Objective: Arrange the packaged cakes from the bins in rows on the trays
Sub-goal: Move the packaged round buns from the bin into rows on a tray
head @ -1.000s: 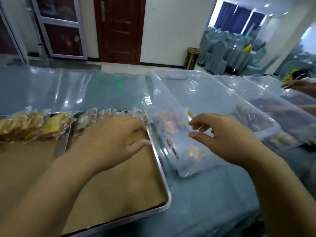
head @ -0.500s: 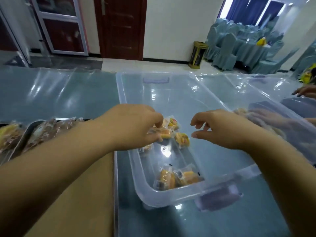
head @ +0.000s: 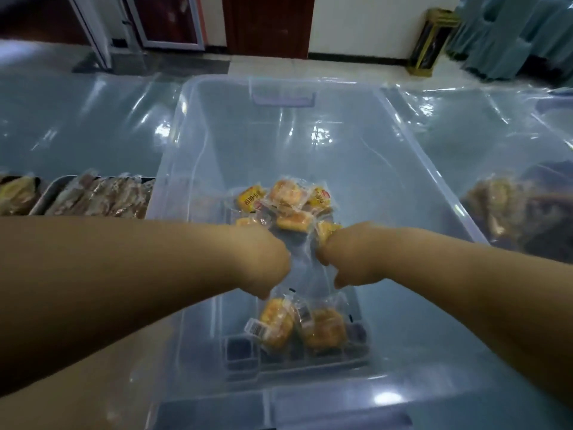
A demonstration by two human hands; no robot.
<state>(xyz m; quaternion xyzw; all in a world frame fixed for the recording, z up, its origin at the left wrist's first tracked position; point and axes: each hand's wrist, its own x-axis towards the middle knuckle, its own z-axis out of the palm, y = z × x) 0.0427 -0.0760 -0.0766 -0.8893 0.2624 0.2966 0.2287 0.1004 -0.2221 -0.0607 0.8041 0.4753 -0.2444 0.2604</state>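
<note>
Inside the clear bin (head: 173, 144), left hand (head: 263, 262) and right hand (head: 350, 256) reach side by side, equally near the heap of packaged cakes (head: 285, 200) lying just beyond them; whether either grasps one cannot be told.

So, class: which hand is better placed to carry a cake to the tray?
Likely the left hand: the tray lies left of the clear bin, on that hand's side; the right hand would have to cross over.
</note>
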